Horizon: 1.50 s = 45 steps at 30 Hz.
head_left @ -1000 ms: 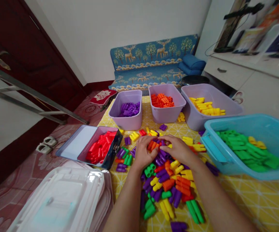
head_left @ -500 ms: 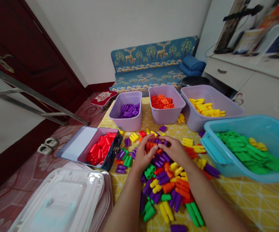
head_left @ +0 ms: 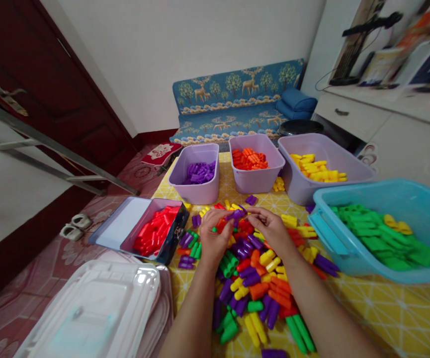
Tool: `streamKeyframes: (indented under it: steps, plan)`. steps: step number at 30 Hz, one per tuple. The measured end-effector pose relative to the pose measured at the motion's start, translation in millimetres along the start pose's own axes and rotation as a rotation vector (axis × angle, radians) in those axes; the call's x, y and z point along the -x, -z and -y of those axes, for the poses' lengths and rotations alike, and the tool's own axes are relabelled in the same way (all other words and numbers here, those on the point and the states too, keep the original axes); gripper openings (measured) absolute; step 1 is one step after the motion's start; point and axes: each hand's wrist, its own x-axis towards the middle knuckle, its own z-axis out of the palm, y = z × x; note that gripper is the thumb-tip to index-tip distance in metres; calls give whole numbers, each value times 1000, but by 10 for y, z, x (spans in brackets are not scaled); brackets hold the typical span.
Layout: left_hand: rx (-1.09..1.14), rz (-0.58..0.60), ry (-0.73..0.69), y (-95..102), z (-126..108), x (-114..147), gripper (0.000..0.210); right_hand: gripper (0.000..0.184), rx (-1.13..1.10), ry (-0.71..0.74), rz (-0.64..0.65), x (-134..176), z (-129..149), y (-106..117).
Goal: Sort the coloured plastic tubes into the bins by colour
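Observation:
Above the pile, a purple plastic peg-shaped block (head_left: pixel 236 214) is raised between my two hands. My left hand (head_left: pixel 215 235) is closed, with thumb and fingers pinching the block's left side. Fingertips of my right hand (head_left: pixel 271 230) come together at its right end; their exact grip is partly hidden. Beneath both hands spreads a loose heap of plastic blocks in purple, yellow, orange, red and green, among them an orange block (head_left: pixel 259 290), a yellow block (head_left: pixel 255 328) and a green block (head_left: pixel 300 332).
Around the heap stand a lilac bin of purple blocks (head_left: pixel 194 193), a lilac bin of orange ones (head_left: pixel 257 180), a lilac bin of yellow ones (head_left: pixel 300 184), a turquoise tub (head_left: pixel 367 266) of mostly green ones and a tin (head_left: pixel 170 243) of red ones. White lids (head_left: pixel 88 308) lie front left.
My hands have come up slightly and drawn a little apart, the left one shifting left. A purple block now shows between the fingertips, where orange pieces showed before.

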Motion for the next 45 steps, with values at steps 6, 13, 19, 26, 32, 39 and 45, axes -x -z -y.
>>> streamKeyframes:
  steps: [6, 13, 19, 26, 32, 39, 45]
  plan:
    - [102, -329, 171, 200, -181, -412, 27, 30, 54, 15, 4, 3, -25, -3]
    - [-168, -316, 157, 417, -71, -1121, 30, 30, 82, 39, -9, -4, -27, 4]
    - [-89, -37, 5, 295, -137, -734, 37, 31, 92, 30, -24, -11, -61, -4]
    - [-382, 415, -42, -78, 50, -251, 48, 21, 423, 179, -288, 46, 68, 58]
    - [-512, 581, 5, -114, 119, -251, 53, 47, 1199, 95, -290, 109, 248, 358]
    - [-242, 547, -19, -40, 166, -214, 41, 52, 1373, -105, 4, 135, 178, 390]
    - [-181, 523, 9, -22, 205, -213, 44, 42, 1313, -38, -6, 40, 91, 422]
